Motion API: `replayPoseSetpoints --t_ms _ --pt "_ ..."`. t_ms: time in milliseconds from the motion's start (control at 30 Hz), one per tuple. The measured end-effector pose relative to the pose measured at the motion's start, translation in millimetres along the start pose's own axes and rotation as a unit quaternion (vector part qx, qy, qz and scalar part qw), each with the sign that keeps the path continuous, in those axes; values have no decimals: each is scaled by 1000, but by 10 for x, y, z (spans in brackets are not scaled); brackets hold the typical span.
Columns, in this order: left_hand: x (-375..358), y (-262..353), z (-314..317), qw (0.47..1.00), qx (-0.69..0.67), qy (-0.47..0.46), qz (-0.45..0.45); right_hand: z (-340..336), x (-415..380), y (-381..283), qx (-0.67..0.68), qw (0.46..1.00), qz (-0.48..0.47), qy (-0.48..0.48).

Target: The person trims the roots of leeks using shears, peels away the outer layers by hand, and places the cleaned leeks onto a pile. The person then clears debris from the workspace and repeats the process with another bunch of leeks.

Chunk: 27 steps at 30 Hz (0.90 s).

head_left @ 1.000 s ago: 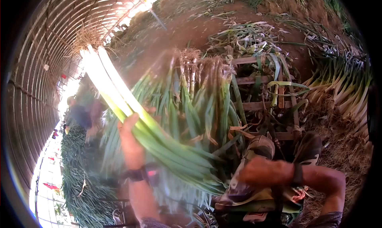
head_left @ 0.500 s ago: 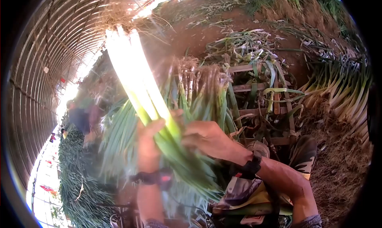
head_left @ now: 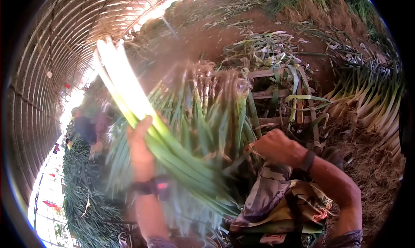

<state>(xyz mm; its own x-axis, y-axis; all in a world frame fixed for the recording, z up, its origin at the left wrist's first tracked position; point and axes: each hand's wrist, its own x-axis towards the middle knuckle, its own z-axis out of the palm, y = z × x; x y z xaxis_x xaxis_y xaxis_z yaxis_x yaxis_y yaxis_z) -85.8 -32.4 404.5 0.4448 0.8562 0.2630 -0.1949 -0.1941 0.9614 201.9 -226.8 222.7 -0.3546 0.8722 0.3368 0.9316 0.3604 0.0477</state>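
Note:
My left hand (head_left: 142, 137) is wrapped round a bunch of long green onions (head_left: 166, 146) at the place where white stalks turn green. Their bright white ends and blurred roots point up and to the left. The leaves hang down to the right toward my lap. Apart from the bunch, my right hand (head_left: 279, 148) is closed in front of my knee. From its fingers sticks a thin, dry-looking leaf strip (head_left: 255, 150), partly blurred. Behind the held bunch, more green onions (head_left: 220, 96) lie in a row, roots upward.
A slatted wooden frame (head_left: 270, 94) holds stripped leaves (head_left: 276, 49). At the right lies a pile of green onions (head_left: 371, 96) with tangled roots. Another heap of greens (head_left: 86, 187) lies at the left, near a person (head_left: 86, 129). A ribbed tunnel wall (head_left: 39, 83) curves overhead.
My right hand has moved away from the green onions to the right, with a leaf strip at its fingers. My left hand and the bunch have shifted left and slightly down.

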Motion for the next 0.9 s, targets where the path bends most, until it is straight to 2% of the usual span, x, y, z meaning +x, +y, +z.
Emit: replayPoseSetpoints --t_ms 33,133,233,300,333,367,433,467,500,533,633,667,733,833,867,900 --pt "19 104 -10 998 40 28 35 7 -103 104 -16 1000 21 -7" --pt "275 407 -359 985 103 123 59 -208 -359 332 -35 991 111 -64" --pt "337 971 -643 963 187 158 113 -443 -518 427 52 959 233 -152" --pt "369 1299 -784 944 185 210 176 -388 -746 515 42 968 224 -107" --pt "371 1460 -834 919 210 253 220 -366 -849 552 37 971 220 -83" --pt "369 1621 -879 889 233 294 263 -357 -911 579 47 965 237 -103" --pt "313 1939 -1016 861 264 301 312 -358 -1021 613 68 949 270 -145" --pt "268 2047 -887 839 271 327 340 -390 -1039 611 83 942 287 -155" --pt "227 2130 -779 815 276 354 366 -393 -1055 610 77 948 279 -135" --pt "275 2207 -784 781 277 359 430 -391 -1065 609 71 954 268 -115" --pt "199 2276 -300 668 451 352 476 -476 -1004 562 61 970 229 -42" --pt "238 2222 -89 645 483 363 467 -539 -960 519 58 974 217 -17" --pt "328 2021 365 618 541 330 466 -754 -832 384 32 978 199 46" --pt "367 1316 1063 619 602 170 474 -1145 -598 180 -27 972 127 194" --pt "436 1067 1105 569 659 77 486 -1461 -598 39 14 979 150 135" --pt "495 811 1183 510 705 -17 493 -1572 -585 -55 5 974 139 176"
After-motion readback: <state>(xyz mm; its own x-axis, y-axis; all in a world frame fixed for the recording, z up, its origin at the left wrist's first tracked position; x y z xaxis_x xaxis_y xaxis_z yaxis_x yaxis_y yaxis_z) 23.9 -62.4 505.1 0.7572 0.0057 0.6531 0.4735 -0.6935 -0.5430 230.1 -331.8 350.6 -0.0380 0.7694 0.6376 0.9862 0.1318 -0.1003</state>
